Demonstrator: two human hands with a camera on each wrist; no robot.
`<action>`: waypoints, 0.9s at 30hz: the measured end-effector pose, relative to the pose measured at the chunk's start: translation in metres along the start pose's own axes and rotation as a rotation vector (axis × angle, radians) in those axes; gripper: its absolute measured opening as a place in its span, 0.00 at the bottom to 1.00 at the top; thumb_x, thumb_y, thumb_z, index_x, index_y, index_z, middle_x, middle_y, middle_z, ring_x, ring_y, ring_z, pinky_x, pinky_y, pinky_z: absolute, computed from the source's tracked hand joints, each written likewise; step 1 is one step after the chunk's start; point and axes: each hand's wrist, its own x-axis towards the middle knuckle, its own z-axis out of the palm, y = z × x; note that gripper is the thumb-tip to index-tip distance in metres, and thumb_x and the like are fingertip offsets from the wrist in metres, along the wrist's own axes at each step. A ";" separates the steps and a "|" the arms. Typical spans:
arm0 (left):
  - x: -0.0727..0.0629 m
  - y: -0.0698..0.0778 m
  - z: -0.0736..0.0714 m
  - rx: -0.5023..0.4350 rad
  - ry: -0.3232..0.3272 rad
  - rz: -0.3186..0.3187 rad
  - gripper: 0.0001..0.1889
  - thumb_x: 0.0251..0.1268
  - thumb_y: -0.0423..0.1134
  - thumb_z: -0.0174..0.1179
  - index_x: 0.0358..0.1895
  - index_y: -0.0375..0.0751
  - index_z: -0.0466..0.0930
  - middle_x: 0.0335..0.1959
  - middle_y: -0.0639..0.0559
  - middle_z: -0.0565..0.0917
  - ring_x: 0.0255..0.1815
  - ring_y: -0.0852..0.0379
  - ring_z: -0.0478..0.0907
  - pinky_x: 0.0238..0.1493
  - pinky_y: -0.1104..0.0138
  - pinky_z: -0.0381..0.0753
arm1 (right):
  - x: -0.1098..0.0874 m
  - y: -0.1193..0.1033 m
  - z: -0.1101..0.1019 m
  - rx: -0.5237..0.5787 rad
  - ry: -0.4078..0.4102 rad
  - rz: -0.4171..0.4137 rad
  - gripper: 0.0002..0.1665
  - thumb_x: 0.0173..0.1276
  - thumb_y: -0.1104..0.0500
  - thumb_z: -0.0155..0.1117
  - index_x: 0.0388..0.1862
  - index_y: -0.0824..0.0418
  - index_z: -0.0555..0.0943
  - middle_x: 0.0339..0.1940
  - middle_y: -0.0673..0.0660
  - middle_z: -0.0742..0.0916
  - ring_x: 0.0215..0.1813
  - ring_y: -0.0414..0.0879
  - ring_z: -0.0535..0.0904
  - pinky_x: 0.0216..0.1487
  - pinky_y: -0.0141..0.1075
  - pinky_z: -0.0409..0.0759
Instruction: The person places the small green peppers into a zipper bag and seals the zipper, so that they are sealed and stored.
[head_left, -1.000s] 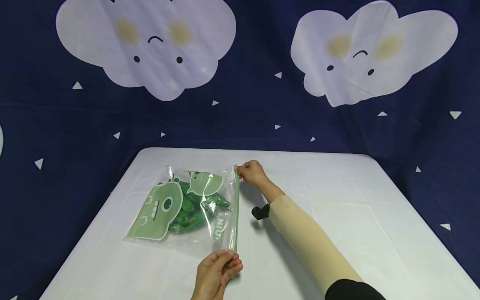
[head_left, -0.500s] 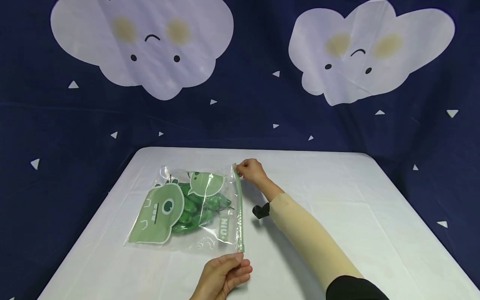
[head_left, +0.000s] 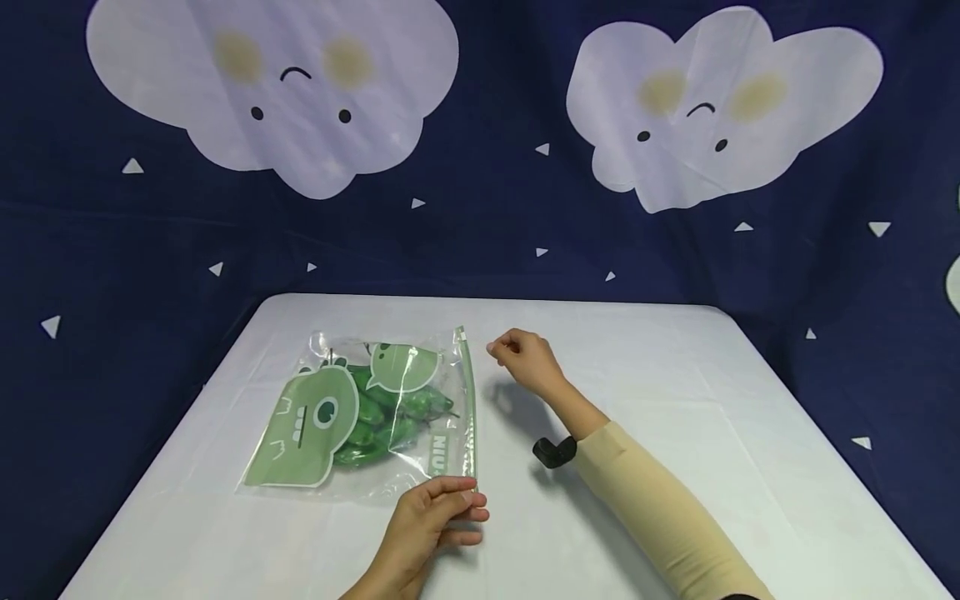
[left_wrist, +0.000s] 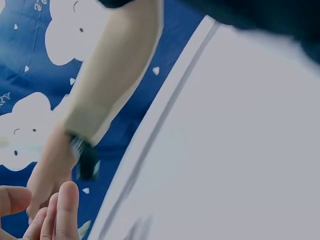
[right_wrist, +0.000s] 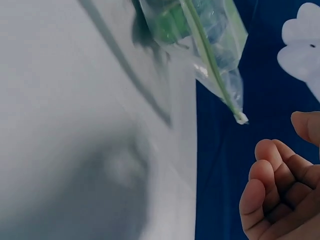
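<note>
A clear zip bag (head_left: 438, 408) printed with green monsters lies on the white table, with several green peppers (head_left: 431, 402) inside. Its green zip strip (head_left: 468, 383) runs along the right side, raised above its shadow. At the near end of that strip, my left hand (head_left: 427, 525) pinches the corner between thumb and index finger, the other fingers held off to the right. My right hand (head_left: 528, 362) hovers to the right of the far corner, apart from it. In the right wrist view its fingers (right_wrist: 252, 195) are loosely curled and the thumb stands off, holding nothing.
A white cloth covers the table (head_left: 645, 367). Behind it hangs a dark blue curtain (head_left: 487, 225) with clouds and small white triangles. A black device (head_left: 555, 452) sits on my right wrist below the beige sleeve (head_left: 660, 508).
My right hand has let go of the bag's far corner and moved right. My left hand has stayed at the near corner, now a little higher on it.
</note>
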 end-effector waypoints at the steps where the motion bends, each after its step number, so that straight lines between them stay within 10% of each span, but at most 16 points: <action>1: 0.001 0.003 -0.001 0.015 0.007 0.013 0.24 0.64 0.38 0.59 0.58 0.24 0.69 0.40 0.48 0.85 0.40 0.58 0.85 0.40 0.67 0.90 | -0.005 0.000 -0.002 -0.005 0.009 -0.013 0.15 0.67 0.44 0.58 0.37 0.53 0.82 0.26 0.50 0.84 0.25 0.43 0.73 0.24 0.31 0.75; 16: 0.019 0.034 -0.010 0.184 0.151 0.307 0.17 0.60 0.28 0.59 0.53 0.29 0.74 0.49 0.34 0.79 0.45 0.54 0.81 0.42 0.68 0.89 | -0.064 0.000 -0.031 0.027 0.089 -0.053 0.13 0.67 0.44 0.59 0.40 0.50 0.82 0.28 0.48 0.84 0.29 0.43 0.75 0.27 0.32 0.76; 27: 0.031 0.049 -0.020 0.657 0.342 0.603 0.17 0.57 0.31 0.63 0.51 0.39 0.78 0.51 0.47 0.82 0.56 0.53 0.75 0.61 0.59 0.77 | -0.103 0.002 -0.034 -0.079 0.177 -0.099 0.11 0.67 0.49 0.61 0.41 0.52 0.81 0.30 0.45 0.83 0.30 0.38 0.75 0.29 0.27 0.77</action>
